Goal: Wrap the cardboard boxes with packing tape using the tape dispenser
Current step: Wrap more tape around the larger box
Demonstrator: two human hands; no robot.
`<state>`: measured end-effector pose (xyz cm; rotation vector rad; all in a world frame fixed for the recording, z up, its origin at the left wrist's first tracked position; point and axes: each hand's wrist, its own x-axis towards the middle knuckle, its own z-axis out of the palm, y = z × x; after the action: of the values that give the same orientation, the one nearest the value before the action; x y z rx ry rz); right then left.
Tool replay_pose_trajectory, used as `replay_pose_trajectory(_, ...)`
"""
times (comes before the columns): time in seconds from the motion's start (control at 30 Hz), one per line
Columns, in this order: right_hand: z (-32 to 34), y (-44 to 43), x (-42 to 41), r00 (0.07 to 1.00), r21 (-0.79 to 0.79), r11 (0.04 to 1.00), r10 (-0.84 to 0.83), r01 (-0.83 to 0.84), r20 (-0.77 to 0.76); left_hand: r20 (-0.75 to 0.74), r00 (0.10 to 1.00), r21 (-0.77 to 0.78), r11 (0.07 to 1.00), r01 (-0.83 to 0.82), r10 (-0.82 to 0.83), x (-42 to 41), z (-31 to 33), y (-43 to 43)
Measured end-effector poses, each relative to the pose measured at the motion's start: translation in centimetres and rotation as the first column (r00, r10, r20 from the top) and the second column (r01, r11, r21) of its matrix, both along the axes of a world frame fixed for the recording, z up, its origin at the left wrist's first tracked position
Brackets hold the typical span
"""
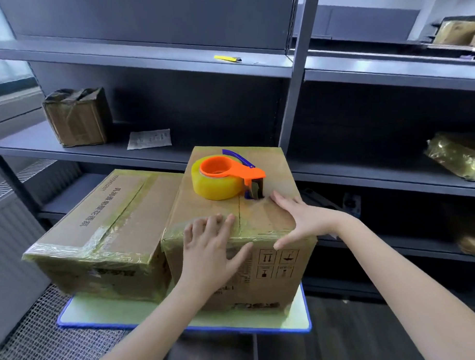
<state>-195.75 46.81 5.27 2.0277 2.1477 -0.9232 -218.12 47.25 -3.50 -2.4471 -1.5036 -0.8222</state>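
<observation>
**Grey Shelving Along the Far Side**

Grey metal shelving (151, 52) fills the far side, its boards split by a slotted upright post (294, 78). The brightest light is at the upper left. Below it stands a white radiator (9, 241) with a ribbed top grille (21, 176). Dark plank floor (357, 334) shows at the lower right, and wire mesh (48, 348) lies at the lower left.

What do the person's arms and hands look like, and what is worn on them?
The left hand and right hand wear no gloves; no ring, watch or bracelet is visible. Both forearms are bare, with no sleeves in view.
</observation>
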Motion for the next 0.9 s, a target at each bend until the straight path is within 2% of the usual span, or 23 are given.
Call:
replay_pose_trajectory(0.1,0.2,1.4,-0.8,0.952,0.074,0.985,-0.129,0.155,-0.276,0.220,0.975,-0.105,0.994,0.003,0.021,-0.1,2.2,1.6)
replay_pose_trajectory(0.17,0.1,2.4,-1.4,0.910,0.151,0.961,-0.160,0.232,-0.383,0.287,0.958,-0.082,0.997,0.001,0.023,0.0,3.6,3.4)
replay_pose_trajectory(0.37,-1.2,4.6,-2.2,0.942,0.282,0.942,-0.083,0.181,-0.326,-0.001,0.999,-0.152,0.987,-0.047,0.047,1.6,6.0,9.0)
replay_pose_trajectory(0.43,-1.3,5.0,-2.2,0.944,0.335,0.924,-0.073,0.186,-0.323,-0.049,0.998,-0.190,0.981,-0.049,0.040,2.2,6.0,9.8)
replay_pose_trajectory(0.57,-1.7,5.0,-1.8,0.954,0.411,0.896,-0.044,0.169,-0.297,-0.007,1.000,-0.193,0.981,-0.021,0.020,2.4,5.7,10.4)
replay_pose_trajectory(0.67,-1.9,5.0,-1.6,0.941,0.447,0.879,-0.004,0.164,-0.337,0.075,0.997,-0.220,0.975,0.023,-0.007,2.2,5.5,11.1)
replay_pose_trajectory(0.73,-1.9,5.0,-1.3,0.938,0.449,0.881,0.017,0.150,-0.347,0.191,0.981,-0.222,0.973,0.069,-0.026,1.8,6.2,11.5)
replay_pose_trajectory(0.8,-1.4,5.1,-1.1,0.939,0.464,0.877,0.048,0.124,-0.341,0.442,0.896,-0.312,0.929,0.199,-0.044,1.1,7.8,11.6)
replay_pose_trajectory(0.83,-0.9,5.2,-1.0,0.934,0.498,0.861,0.086,0.105,-0.346,0.597,0.801,-0.396,0.853,0.341,-0.043,0.5,8.9,11.6)
replay_pose_trajectory(0.87,-0.3,5.5,-1.0,0.925,0.552,0.830,0.144,0.080,-0.351,0.743,0.668,-0.430,0.743,0.513,-0.031,0.0,10.1,11.5)
replay_pose_trajectory(0.9,0.5,5.7,-1.0,0.916,0.608,0.792,0.200,0.058,-0.348,0.843,0.538,-0.410,0.634,0.656,-0.013,-0.5,11.1,11.4)
